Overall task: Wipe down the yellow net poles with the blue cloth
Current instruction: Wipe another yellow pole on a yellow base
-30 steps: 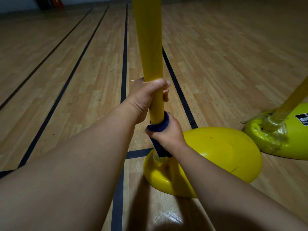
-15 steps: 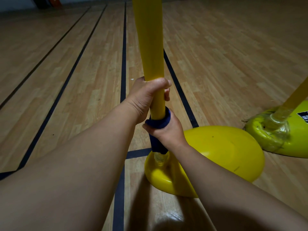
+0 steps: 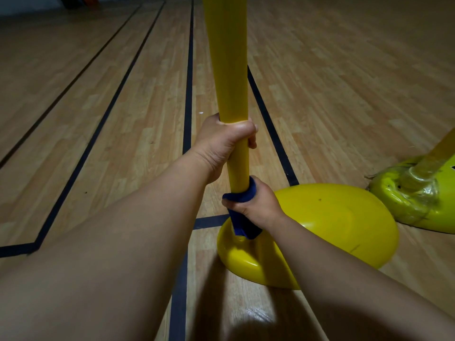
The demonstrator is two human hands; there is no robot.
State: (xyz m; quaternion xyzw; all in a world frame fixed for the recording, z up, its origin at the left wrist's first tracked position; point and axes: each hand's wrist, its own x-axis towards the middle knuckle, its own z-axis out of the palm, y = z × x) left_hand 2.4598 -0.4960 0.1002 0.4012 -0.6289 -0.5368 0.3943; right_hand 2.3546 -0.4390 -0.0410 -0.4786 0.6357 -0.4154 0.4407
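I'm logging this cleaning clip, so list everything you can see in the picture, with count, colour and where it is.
Yellow net pole: one, yellow, upright at centre, rising out of the frame's top.
Rounded yellow plastic base: one, yellow, on the floor at the pole's foot.
Blue cloth: one, dark blue, wrapped round the pole just above the base.
Second yellow-green base: one, yellow-green with clear wrapping, right edge, carrying a tilted pole cut off by the frame.
Wooden floor: one, light brown, with dark court lines.
Left hand: one, grips the bare pole above the cloth.
Right hand: one, holds the cloth round the pole.
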